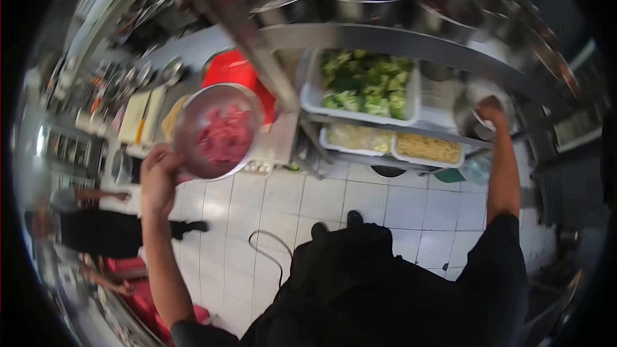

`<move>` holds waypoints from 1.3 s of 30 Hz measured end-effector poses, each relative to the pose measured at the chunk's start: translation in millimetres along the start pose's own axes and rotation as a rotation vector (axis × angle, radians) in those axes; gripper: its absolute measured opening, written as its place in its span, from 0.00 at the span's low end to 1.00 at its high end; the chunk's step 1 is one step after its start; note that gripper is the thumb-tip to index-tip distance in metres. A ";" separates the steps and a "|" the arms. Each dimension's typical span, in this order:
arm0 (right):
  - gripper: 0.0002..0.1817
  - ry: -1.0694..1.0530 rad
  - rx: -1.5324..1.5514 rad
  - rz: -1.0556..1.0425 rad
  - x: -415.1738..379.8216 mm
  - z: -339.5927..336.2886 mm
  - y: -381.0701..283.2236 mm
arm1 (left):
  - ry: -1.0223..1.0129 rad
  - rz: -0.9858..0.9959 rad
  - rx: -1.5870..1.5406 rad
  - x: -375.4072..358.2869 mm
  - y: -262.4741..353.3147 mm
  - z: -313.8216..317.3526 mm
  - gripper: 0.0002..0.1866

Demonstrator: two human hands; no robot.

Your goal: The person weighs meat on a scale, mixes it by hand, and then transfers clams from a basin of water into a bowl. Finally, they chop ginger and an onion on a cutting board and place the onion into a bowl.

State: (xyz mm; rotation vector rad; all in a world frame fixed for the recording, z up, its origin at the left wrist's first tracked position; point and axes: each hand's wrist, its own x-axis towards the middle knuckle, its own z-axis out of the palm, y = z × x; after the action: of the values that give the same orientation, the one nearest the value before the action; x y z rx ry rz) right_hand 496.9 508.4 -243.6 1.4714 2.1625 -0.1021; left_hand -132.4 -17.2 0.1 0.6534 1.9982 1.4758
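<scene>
Left hand [160, 173], fingers curled under rim of steel bowl [218, 130] of raw meat, held level near left against spilling; right hand [490, 110] reaching into far-right metal pot [479, 115], finger state indiscernible; broccoli tray [366, 83] between.

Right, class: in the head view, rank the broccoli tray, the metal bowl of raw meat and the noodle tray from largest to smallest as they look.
1. Broccoli tray, though the metal bowl of raw meat looks close to it and is held up nearer the camera by the left hand, so that order is unsure.
2. Metal bowl of raw meat.
3. Noodle tray, clearly smallest.
</scene>
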 end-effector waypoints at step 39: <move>0.15 0.330 0.513 -1.064 -249.8 -172.1 -821.2 | -0.267 -0.151 -0.190 116.2 -183.4 -186.8 0.13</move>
State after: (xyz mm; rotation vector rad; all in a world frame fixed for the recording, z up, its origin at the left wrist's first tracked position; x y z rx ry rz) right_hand -225.8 20.8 -163.3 0.3716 3.1227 -0.8773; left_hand -354.9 -116.7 -150.3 0.5722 1.6450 1.3881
